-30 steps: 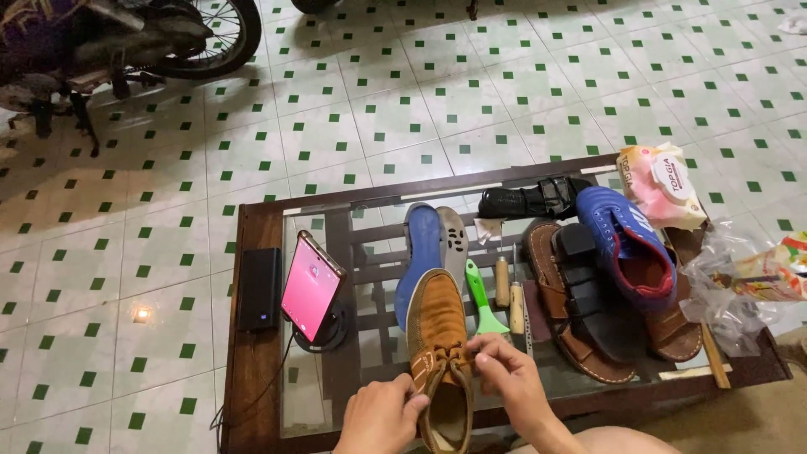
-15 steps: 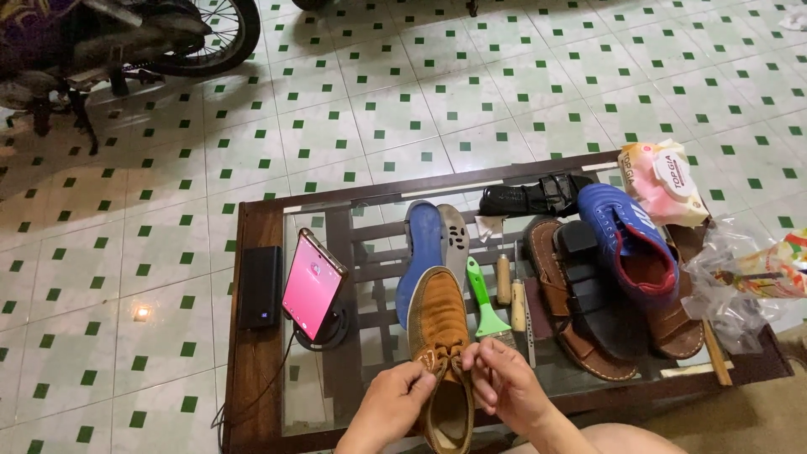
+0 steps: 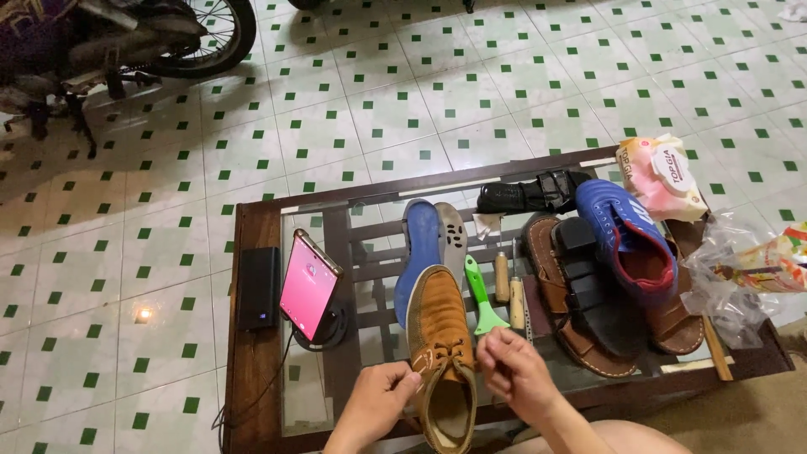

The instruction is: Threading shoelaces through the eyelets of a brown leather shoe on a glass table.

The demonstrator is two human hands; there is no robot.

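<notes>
From the head view, I am working the laces of the tan suede shoe [image 3: 441, 353] standing on the glass table [image 3: 252, 370] between my hands. My left hand [image 3: 382, 402] pinches the lace at the shoe's left side; my right hand [image 3: 511, 374], fingers curled, pinches the other end just right of it. Next, I judge, the laces need steady, even tension. A green scraper [image 3: 481, 296] lies just beyond.

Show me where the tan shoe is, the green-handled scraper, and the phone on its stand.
tan shoe [image 3: 437, 324]: head view, on the suede toe, ahead of the laces.
green-handled scraper [image 3: 479, 290]: head view, on the middle of the green handle.
phone [image 3: 308, 284]: head view, on the middle of the lit pink screen.
</notes>
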